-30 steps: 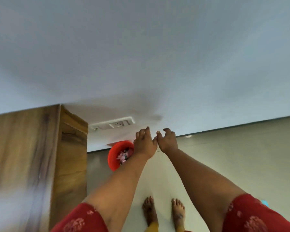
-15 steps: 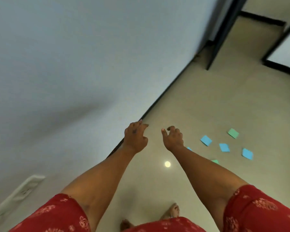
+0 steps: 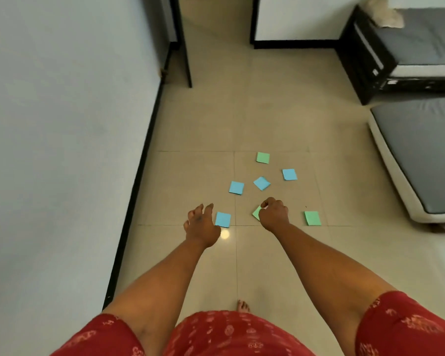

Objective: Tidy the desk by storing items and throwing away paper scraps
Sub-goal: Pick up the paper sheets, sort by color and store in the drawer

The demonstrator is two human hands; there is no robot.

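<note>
Seven paper squares are scattered on the floor tiles; with left hand loosely spread, empty, and right hand curled, contents indeterminate, flat sheets may be missed.

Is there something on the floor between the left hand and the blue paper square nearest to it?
Nothing visible. The left hand hangs with relaxed fingers beside the nearest blue paper square, and only bare floor tile shows around them. How high the hand is above the floor cannot be told.
</note>
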